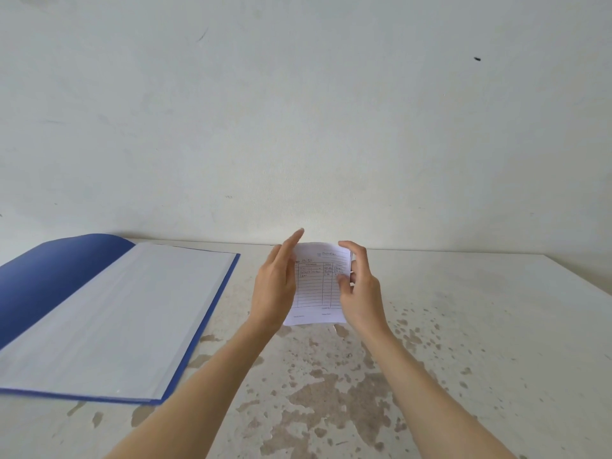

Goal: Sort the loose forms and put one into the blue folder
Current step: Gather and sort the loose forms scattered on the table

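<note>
While the blue folder [49, 279] lies open on the tabletop [463, 326], well off to the left of both sets of fingers, the sorting looks only partly done. Both hands hold a small stack of forms [318, 289] upright above the tabletop, printed side toward the camera, ruled table with a few handwritten lines near the top. Left hand [275, 289]: fingers straight and pressed together, laid flat along the left edge of the stack, thumb hidden behind the paper. Right hand [359, 286]: fingers curled over the right edge, thumb on the front face, pinching the sheets; at that edge several sheet edges show fanned slightly, so more than one form is in the grip, count not readable. Folder: cover thrown back at the far left, the near leaf carrying a pale sheet or clear sleeve [109, 319]; cannot tell whether any form already sits in it. Nothing small lies on that leaf. No loose forms on the tabletop around the fingers, only mottled brown stains below and to the right of them. Judgement: folder opened, forms gathered and being squared or leafed through; still left are choosing one form, carrying it leftward to the folder, slipping it in. Plain wall behind.
</note>
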{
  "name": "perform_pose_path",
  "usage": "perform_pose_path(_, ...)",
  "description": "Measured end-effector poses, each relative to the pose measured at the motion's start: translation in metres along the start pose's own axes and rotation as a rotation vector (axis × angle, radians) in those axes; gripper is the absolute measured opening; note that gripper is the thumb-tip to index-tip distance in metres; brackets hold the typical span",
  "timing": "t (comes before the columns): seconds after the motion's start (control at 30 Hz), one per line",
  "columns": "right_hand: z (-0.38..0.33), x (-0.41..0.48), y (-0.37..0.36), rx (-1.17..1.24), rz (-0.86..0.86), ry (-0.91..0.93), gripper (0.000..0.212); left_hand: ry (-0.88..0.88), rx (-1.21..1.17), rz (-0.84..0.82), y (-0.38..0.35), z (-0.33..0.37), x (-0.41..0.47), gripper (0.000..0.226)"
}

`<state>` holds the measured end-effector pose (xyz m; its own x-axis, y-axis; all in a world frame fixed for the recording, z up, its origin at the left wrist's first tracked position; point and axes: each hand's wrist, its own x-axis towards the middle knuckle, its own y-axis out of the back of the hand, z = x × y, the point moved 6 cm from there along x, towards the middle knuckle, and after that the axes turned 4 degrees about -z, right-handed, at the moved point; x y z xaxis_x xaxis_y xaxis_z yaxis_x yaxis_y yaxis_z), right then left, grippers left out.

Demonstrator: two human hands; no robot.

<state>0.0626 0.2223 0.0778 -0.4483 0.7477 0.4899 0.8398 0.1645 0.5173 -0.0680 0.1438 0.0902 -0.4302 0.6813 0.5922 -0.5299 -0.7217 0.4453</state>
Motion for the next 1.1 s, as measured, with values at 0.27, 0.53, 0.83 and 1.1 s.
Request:
perform_pose_path(0.27,-0.008,0.0,0.006,0.019,0.076,0.101,0.029,-0.055,0.035,-0.002,-0.001,0.006,-0.002,0.03)
perform_pose_path(0.53,-0.006,-0.002,0.01,-0.026,0.107,0.078,0.029,0.007,0.032,0.031,-0.005,0.009,-0.007,0.029)
perform_pose_path(0.83,-0.007,-0.001,0.008,-0.032,0.107,0.086,0.029,0.138,-0.192,0.017,-0.011,0.004,-0.011,0.034)
perform_pose_path(1.1,0.019,-0.017,-0.013,0.032,-0.02,-0.124,0.031,0.339,-0.274,-0.055,-0.03,-0.02,-0.033,0.026)
